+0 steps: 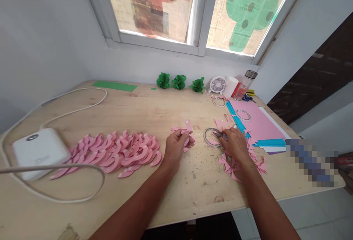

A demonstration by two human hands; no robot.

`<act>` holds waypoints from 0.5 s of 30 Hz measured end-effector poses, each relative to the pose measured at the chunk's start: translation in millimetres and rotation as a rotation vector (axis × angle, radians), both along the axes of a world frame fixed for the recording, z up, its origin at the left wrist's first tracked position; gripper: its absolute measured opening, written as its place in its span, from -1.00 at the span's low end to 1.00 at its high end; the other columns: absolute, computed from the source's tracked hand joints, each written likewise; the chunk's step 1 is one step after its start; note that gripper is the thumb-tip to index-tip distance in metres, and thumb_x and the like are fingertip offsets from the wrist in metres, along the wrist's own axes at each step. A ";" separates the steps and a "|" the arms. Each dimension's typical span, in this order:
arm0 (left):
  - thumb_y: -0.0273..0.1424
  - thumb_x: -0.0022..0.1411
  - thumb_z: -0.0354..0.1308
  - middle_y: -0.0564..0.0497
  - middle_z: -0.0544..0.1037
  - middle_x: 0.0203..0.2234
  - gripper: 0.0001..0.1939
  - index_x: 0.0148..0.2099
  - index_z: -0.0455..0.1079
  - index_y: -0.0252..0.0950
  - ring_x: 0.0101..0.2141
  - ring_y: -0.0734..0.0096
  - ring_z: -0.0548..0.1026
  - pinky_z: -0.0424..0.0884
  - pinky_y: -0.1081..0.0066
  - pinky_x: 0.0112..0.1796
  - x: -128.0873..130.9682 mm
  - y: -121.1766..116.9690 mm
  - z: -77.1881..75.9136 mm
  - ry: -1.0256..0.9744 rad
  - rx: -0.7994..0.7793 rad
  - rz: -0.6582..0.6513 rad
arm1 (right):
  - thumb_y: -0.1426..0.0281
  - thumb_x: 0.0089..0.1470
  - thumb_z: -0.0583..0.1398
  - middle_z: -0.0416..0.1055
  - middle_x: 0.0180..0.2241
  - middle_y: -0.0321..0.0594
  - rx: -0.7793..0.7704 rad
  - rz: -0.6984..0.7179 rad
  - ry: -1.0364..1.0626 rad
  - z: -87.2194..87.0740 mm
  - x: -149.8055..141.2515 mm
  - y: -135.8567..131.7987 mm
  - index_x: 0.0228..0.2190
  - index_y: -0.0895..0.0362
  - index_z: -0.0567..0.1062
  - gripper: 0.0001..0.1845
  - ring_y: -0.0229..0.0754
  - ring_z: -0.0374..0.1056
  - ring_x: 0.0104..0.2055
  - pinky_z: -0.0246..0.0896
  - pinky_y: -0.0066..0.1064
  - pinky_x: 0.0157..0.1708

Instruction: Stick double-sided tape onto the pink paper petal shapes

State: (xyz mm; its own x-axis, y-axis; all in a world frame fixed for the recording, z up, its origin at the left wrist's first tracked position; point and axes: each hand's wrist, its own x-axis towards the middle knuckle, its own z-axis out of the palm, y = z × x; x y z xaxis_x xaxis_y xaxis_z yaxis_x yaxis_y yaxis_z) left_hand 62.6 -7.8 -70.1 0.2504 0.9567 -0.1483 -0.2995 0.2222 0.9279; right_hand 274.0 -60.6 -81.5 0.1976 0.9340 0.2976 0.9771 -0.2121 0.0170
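My left hand [178, 146] is closed in a pinch on a pink paper piece [188, 126], above the middle of the table. My right hand [235, 144] is closed around what looks like a pair of scissors [220, 134]; the fingers cover most of it. Beside its tip lies a thin grey ring, like a narrow tape roll [204, 137]. Pink paper scraps [227, 164] are strewn under and around my right hand. To the left of my left hand spreads a heap of curved pink paper pieces [118, 155], several with pale patches.
A white device [40, 151] with a looping cable stands at left. Green paper balls [179, 81], a small fan [217, 84] and a glass bottle [245, 85] line the back. Pink sheets [256, 120] with another ring [243, 115] lie at right. A green strip [114, 85] lies back left.
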 end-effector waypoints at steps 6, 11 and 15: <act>-0.26 -0.05 0.14 0.06 0.43 -0.69 -0.74 -0.36 0.37 -0.37 -0.62 0.52 0.34 0.24 0.51 -0.55 -4.2 5.2 -2.3 -0.037 0.059 0.075 | 0.29 -0.05 0.12 0.40 -0.39 -0.08 0.027 -0.019 0.049 -1.6 5.0 0.9 -0.37 0.13 0.49 -0.77 -0.03 0.25 -0.28 0.01 -0.29 -0.33; -0.29 -0.03 0.13 0.08 0.42 -0.70 -0.76 -0.35 0.37 -0.38 -0.64 0.54 0.34 0.24 0.51 -0.55 -5.9 8.0 -3.8 -0.069 0.041 0.118 | 0.24 -0.04 0.11 0.41 -0.38 -0.15 0.233 -0.012 0.331 6.3 7.6 0.6 -0.32 0.13 0.48 -0.72 -0.12 0.29 -0.33 0.10 -0.34 -0.33; -0.31 -0.03 0.13 0.08 0.44 -0.68 -0.77 -0.34 0.38 -0.38 -0.64 0.55 0.34 0.24 0.51 -0.55 -6.2 8.3 -3.3 -0.077 0.033 0.134 | 0.21 -0.03 0.12 0.39 -0.35 -0.17 0.573 -0.020 0.559 19.2 5.0 -0.8 -0.25 0.15 0.46 -0.66 -0.17 0.30 -0.31 0.17 -0.35 -0.28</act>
State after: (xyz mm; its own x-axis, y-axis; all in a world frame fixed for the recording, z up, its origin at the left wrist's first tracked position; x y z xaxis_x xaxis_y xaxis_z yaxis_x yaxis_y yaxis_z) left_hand 56.5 0.5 -73.4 0.1296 0.9864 -0.1011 -0.3949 0.1449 0.9073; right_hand 279.0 -61.3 -62.3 0.4741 0.6606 0.5821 0.8047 -0.0567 -0.5910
